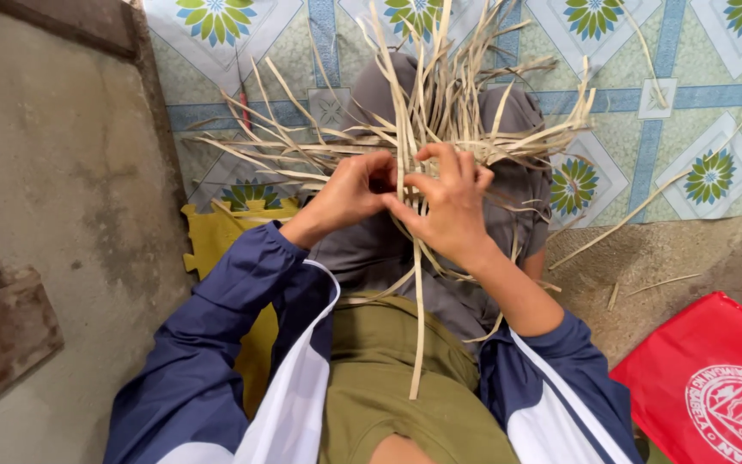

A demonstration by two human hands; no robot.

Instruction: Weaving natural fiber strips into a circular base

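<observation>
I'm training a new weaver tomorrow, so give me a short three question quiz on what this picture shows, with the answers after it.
1. True or false: both hands are working at the middle of the bundle of pale straw strips.
2. Which thing lies at the lower right of the floor? A) a red bag B) a blue bucket C) a metal tray
3. Fill in: under the person's left side lies a yellow ____ mat.

Key
1. True: the left hand and the right hand both pinch strips where they cross.
2. A, the red bag.
3. Foam: the yellow foam mat has puzzle-cut edges.
</observation>
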